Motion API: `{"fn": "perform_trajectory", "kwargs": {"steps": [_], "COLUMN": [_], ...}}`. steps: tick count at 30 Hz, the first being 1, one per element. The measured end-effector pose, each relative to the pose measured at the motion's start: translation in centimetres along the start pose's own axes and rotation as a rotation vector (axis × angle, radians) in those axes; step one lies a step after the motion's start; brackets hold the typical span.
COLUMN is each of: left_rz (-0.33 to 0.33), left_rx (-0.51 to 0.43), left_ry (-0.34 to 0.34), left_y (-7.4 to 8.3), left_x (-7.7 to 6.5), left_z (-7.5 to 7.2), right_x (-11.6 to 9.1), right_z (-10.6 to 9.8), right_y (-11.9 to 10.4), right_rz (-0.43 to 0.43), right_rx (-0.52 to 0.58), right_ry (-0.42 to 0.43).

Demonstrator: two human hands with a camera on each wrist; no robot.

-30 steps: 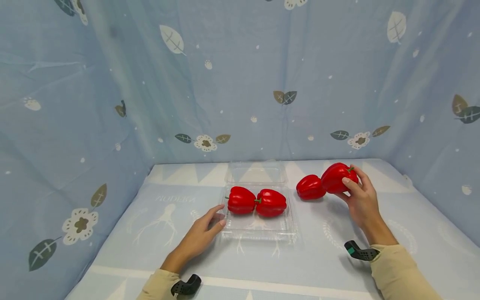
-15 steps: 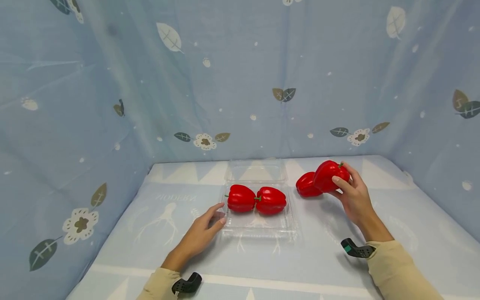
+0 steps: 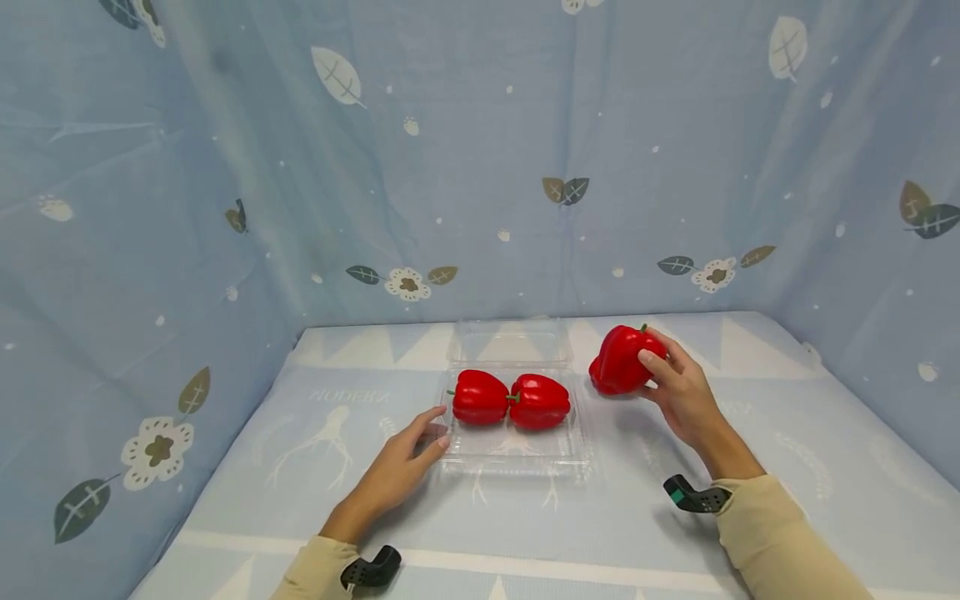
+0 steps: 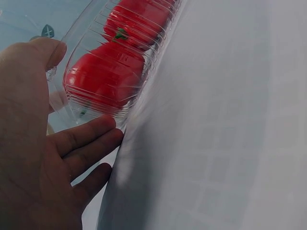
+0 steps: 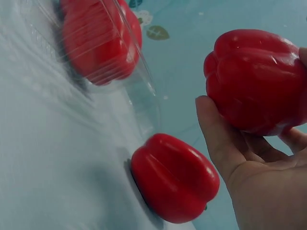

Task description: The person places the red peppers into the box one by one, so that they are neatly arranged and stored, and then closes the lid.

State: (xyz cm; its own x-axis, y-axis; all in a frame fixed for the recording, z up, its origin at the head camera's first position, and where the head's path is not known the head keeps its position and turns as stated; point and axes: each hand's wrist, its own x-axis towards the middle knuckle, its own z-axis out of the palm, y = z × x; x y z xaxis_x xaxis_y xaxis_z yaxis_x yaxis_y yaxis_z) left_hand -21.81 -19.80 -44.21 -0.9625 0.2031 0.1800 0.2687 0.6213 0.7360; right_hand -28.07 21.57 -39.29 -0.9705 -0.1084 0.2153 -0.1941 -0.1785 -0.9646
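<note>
My right hand (image 3: 681,402) grips a red bell pepper (image 3: 624,362) with a green stem, holding it above the table. Mostly hidden behind it in the head view is another red bell pepper (image 5: 173,178), which lies on the table in the right wrist view. A clear plastic clamshell box (image 3: 517,460) stands at the centre with its lid folded back. Inside, a left pepper (image 3: 478,398) and a right pepper (image 3: 540,402) lie side by side. At the box's left side, my left hand (image 3: 395,468) rests with fairly straight fingers; its thumb is near the rim in the left wrist view.
The box's transparent lid (image 3: 512,342) lies toward the back of the table. A pale patterned cloth (image 3: 600,533) covers the table. Blue patterned curtains (image 3: 465,167) enclose the back and both sides.
My right hand has moved left with its bell pepper, which now covers most of the pepper lying on the table. The left hand and the box have stayed in place.
</note>
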Motion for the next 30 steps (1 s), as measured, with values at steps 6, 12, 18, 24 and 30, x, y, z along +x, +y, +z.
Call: {"fn": "perform_trajectory", "kwargs": {"steps": [6, 12, 18, 24, 30], "left_rz": [0.013, 0.017, 0.008, 0.01, 0.008], "left_rx": [-0.006, -0.014, -0.009, -0.014, -0.003], "left_ry": [0.005, -0.001, 0.002, -0.006, -0.001], "left_y": [-0.1, -0.1, -0.1, 0.0, -0.1], "left_x": [0.1, 0.0, 0.0, -0.1, 0.1], "left_z": [-0.1, 0.0, 0.0, 0.2, 0.1], "right_x": [0.4, 0.6, 0.7, 0.6, 0.7], "right_z": [1.2, 2.1, 2.7, 2.7, 3.2], "right_y": [0.0, -0.1, -0.1, 0.4, 0.3], "right_rz": [0.009, 0.0, -0.016, -0.037, -0.043], "right_rx": [-0.026, -0.057, -0.081, -0.012, -0.058], "right_ry": [-0.063, -0.121, -0.177, -0.26, -0.275]}}
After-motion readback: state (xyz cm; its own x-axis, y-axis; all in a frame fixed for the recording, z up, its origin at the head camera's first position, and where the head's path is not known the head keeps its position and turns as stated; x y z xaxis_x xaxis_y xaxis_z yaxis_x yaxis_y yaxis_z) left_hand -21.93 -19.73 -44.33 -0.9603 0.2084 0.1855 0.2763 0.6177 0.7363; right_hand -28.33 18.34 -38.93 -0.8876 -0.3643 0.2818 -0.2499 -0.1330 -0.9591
